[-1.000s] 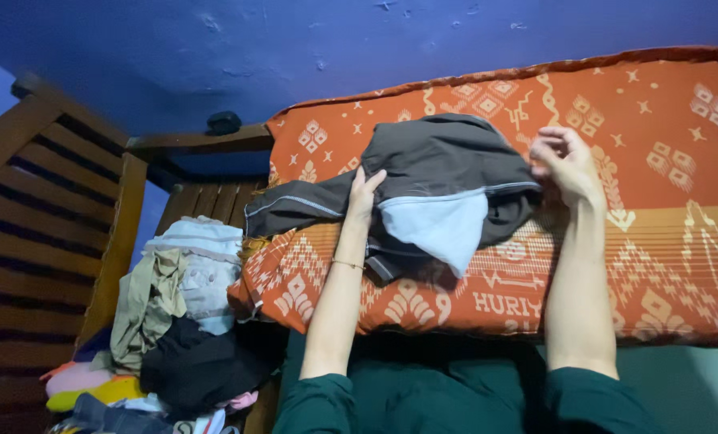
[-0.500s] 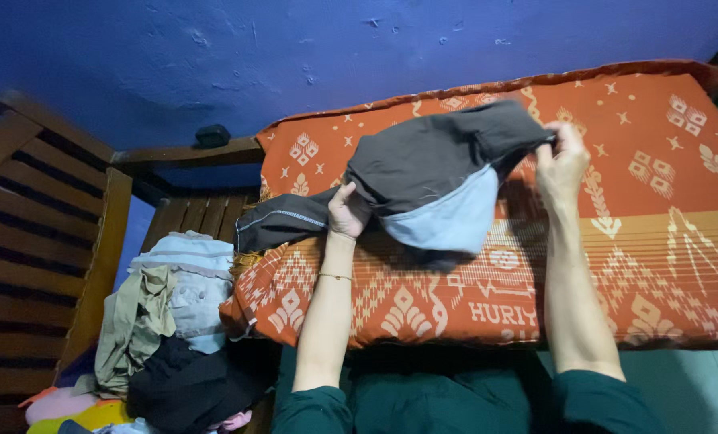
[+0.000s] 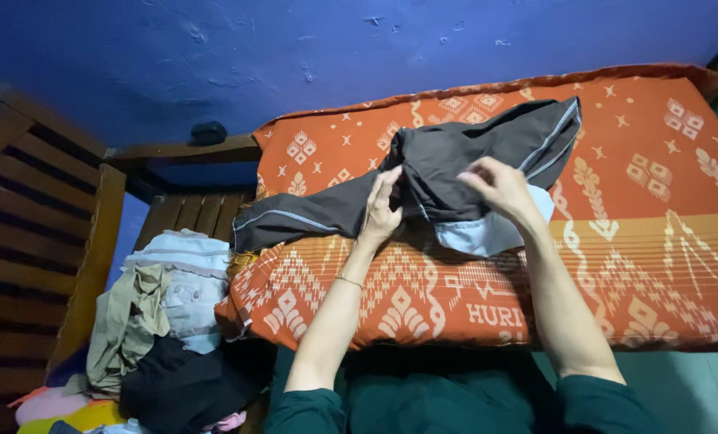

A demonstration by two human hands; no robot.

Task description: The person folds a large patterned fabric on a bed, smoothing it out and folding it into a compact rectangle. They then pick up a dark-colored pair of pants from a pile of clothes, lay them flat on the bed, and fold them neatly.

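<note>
Left grip: my left hand (image 3: 380, 210) is pinching a fold of the dark grey soft fabric garment with pale stitched seams (image 3: 455, 165), fingers closing narrowly on the cloth near its middle.
Right grip: my right hand (image 3: 497, 186) is gathering the same garment from above, fingers curling into the bunched fabric just over its light blue lining panel (image 3: 487, 233).
Garment: it is lying crumpled on the orange patterned mattress (image 3: 648, 209), one long part trailing off to my left toward the edge.
Handling: I am judging it light, limp and prone to slumping; taking it at seams or hem edges looks surest, since the loose middle only bunches.
Around: a heap of mixed clothes (image 3: 162, 321) is sitting beside the mattress on a brown wooden slatted bed frame (image 3: 45, 233), under a blue painted wall (image 3: 294, 56).
</note>
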